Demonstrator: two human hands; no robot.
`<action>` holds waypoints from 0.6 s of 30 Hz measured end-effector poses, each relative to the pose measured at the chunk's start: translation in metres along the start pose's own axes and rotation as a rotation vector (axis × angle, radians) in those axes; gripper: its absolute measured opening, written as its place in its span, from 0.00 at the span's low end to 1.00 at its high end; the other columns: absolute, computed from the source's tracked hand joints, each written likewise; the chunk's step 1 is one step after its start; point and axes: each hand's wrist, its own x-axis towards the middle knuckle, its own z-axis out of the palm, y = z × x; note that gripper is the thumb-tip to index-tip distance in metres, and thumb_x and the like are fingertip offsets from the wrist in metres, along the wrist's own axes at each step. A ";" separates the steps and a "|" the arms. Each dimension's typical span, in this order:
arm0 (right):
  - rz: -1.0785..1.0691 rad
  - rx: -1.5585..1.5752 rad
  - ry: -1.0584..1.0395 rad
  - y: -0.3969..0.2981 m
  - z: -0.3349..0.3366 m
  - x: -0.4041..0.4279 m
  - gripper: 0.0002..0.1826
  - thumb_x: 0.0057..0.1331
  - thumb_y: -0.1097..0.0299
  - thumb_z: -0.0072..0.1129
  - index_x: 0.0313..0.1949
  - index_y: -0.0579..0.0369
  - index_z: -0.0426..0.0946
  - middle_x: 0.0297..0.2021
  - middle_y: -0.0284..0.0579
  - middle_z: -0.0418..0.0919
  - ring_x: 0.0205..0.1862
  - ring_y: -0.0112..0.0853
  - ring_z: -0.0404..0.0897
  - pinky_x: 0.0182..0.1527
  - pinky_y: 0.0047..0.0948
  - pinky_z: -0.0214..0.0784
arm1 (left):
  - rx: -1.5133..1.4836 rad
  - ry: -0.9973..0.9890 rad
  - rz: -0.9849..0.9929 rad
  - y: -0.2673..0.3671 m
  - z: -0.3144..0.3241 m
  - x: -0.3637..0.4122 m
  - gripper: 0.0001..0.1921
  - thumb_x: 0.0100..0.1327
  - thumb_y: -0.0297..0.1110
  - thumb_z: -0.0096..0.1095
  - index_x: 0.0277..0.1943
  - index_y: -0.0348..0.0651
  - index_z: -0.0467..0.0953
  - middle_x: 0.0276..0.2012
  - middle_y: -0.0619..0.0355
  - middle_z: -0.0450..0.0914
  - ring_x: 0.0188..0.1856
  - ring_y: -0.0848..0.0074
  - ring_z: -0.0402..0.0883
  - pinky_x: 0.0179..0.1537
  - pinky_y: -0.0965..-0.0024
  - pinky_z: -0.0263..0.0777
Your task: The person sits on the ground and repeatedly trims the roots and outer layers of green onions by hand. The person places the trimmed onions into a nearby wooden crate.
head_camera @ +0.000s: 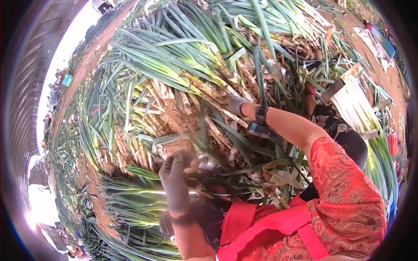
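My right hand (pixel 235 103), in a grey glove with a dark watch above it, reaches into a heap of large green onions. Its fingers close around a soil-stained onion stalk (pixel 209 93), whose green leaves spread towards the upper left. My left hand (pixel 175 181), also gloved, is raised over the near side of the heap, fingers curled and thumb up. Brown matter blurs beside its fingertips, so I cannot tell whether it holds anything. Fibrous brown onion roots (pixel 179 117) show between the hands. Loose leaves and dry peelings (pixel 277 179) lie close to my red apron (pixel 261 225).
At right, a wooden rack (pixel 334 89) holds cleaned onions with white shafts (pixel 354 104). My knees in black trousers (pixel 349 137) flank the peelings. A small device (pixel 258 128) sits below my right wrist. More onions (pixel 134 202) lie at left, by bare soil (pixel 98 208).
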 end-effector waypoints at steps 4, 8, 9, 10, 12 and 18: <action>0.202 0.150 -0.330 -0.105 -0.053 0.002 0.36 0.64 0.40 0.61 0.53 0.65 0.77 0.48 0.59 0.82 0.49 0.50 0.81 0.53 0.45 0.73 | -0.027 0.115 -0.076 -0.018 -0.032 -0.011 0.15 0.75 0.38 0.57 0.48 0.32 0.81 0.43 0.51 0.86 0.44 0.69 0.85 0.52 0.66 0.79; 0.028 0.357 -0.285 -0.125 -0.099 0.001 0.27 0.60 0.46 0.67 0.38 0.64 0.79 0.33 0.52 0.83 0.33 0.34 0.81 0.38 0.35 0.74 | 0.008 0.115 -0.071 -0.018 -0.034 -0.009 0.15 0.75 0.38 0.57 0.48 0.32 0.81 0.42 0.51 0.86 0.44 0.71 0.85 0.51 0.67 0.78; -0.022 0.363 -0.201 -0.128 -0.105 -0.004 0.24 0.60 0.49 0.68 0.33 0.62 0.79 0.29 0.49 0.82 0.28 0.29 0.81 0.33 0.31 0.75 | 0.036 0.102 -0.065 -0.014 -0.033 -0.009 0.15 0.75 0.38 0.57 0.48 0.32 0.81 0.42 0.51 0.86 0.44 0.71 0.85 0.51 0.68 0.78; 0.023 0.446 -0.242 -0.132 -0.108 -0.015 0.22 0.60 0.52 0.68 0.33 0.63 0.79 0.27 0.48 0.82 0.26 0.28 0.80 0.30 0.30 0.75 | 0.025 0.088 -0.058 -0.015 -0.033 -0.010 0.15 0.75 0.38 0.57 0.48 0.31 0.81 0.42 0.51 0.86 0.44 0.71 0.85 0.50 0.68 0.78; 0.090 0.605 -0.309 -0.149 -0.113 -0.041 0.20 0.60 0.56 0.68 0.33 0.65 0.78 0.24 0.45 0.82 0.22 0.27 0.79 0.26 0.28 0.74 | -0.019 0.084 -0.026 -0.015 -0.028 -0.008 0.15 0.75 0.38 0.57 0.49 0.31 0.81 0.42 0.51 0.86 0.43 0.70 0.85 0.50 0.68 0.78; 0.004 0.694 -0.204 -0.190 -0.117 -0.203 0.21 0.60 0.64 0.67 0.51 0.58 0.78 0.26 0.46 0.83 0.25 0.32 0.82 0.29 0.34 0.75 | -0.113 0.057 -0.030 -0.010 -0.008 -0.011 0.24 0.77 0.49 0.52 0.55 0.33 0.78 0.48 0.52 0.84 0.45 0.71 0.83 0.49 0.68 0.76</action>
